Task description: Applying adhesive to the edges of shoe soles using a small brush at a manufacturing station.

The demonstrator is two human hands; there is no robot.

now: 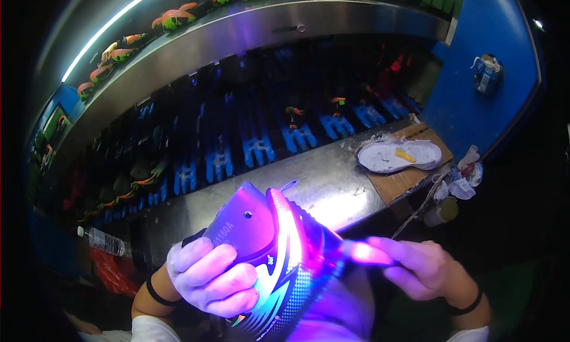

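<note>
my left hand (212,276) is clamped on a dark patterned shoe upper on its last (279,265). my right hand (424,268) pinches a small glowing purple light (363,253), its shape lost in glare. a white sole (399,155) lies on brown cardboard (409,179).

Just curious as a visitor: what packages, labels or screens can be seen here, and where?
Plastic bottle: lying at the left, clear, pale label band.
Cardboard sheet: right end of the metal bench, flat, brown, under a white sole.
Blue-and-white container: on the blue wall, upper right.
Screen: far left, small, greenish.
</note>
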